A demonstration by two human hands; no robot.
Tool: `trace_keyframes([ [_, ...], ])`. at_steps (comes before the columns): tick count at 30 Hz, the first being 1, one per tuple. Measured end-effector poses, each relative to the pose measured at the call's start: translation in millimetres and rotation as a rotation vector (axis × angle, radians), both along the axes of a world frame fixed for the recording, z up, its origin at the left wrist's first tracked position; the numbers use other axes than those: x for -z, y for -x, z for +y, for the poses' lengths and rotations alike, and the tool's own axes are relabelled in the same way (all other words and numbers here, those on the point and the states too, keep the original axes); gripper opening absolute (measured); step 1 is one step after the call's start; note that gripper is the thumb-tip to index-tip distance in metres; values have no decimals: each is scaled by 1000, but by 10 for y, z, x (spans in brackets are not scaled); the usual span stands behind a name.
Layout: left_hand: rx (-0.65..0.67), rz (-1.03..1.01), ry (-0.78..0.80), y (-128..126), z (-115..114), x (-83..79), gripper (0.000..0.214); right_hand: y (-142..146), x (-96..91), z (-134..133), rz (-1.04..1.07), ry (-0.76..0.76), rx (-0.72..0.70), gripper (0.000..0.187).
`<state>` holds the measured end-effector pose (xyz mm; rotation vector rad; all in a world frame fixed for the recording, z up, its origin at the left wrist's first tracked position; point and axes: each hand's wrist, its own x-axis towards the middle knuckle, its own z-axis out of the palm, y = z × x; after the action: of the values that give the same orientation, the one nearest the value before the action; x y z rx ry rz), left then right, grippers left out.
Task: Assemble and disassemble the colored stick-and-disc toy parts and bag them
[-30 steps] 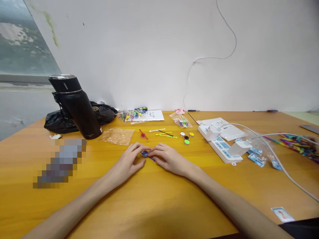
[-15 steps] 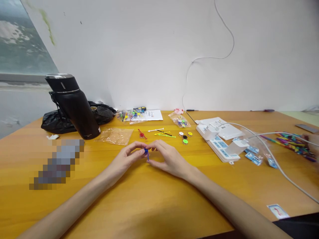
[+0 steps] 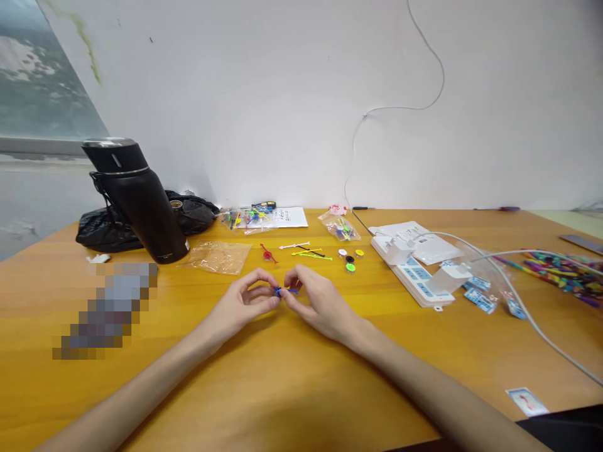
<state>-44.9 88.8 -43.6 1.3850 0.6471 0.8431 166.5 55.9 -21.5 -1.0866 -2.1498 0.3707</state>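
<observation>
Left hand (image 3: 245, 298) and right hand (image 3: 319, 300) are pinching a blue piece (image 3: 279, 292); beyond them, white paper (image 3: 298, 217) is bearing print (image 3: 284, 215) (illegible).

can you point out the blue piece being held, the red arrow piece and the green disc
Blue piece (image 3: 278, 292): head view, its visible middle.
Red arrow piece (image 3: 267, 256): head view, its round centre.
Green disc (image 3: 350, 267): head view, its top face.

My left hand (image 3: 247, 298) and right hand (image 3: 318, 301) pinch small blue arrow spinner (image 3: 279, 292) between fingertips, over wooden table (image 3: 282, 389). Red arrow spinner (image 3: 267, 256) just beyond; loose arrows (image 3: 308, 253) beside it, four round discs (image 3: 349, 259) farther right. Black flask (image 3: 141, 210) at left, power strip (image 3: 418, 276) at right.
</observation>
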Motion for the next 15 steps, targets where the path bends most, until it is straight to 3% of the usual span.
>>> trace_keyframes([
  [6, -6, 38, -104, -36, -38, 19, 22, 6, -19, -19, -234, -23, -37, 12],
  [15, -58, 191, -391, -42, -95, -52, 12, 34, -3, -14, -301, -200, -77, 10],
])
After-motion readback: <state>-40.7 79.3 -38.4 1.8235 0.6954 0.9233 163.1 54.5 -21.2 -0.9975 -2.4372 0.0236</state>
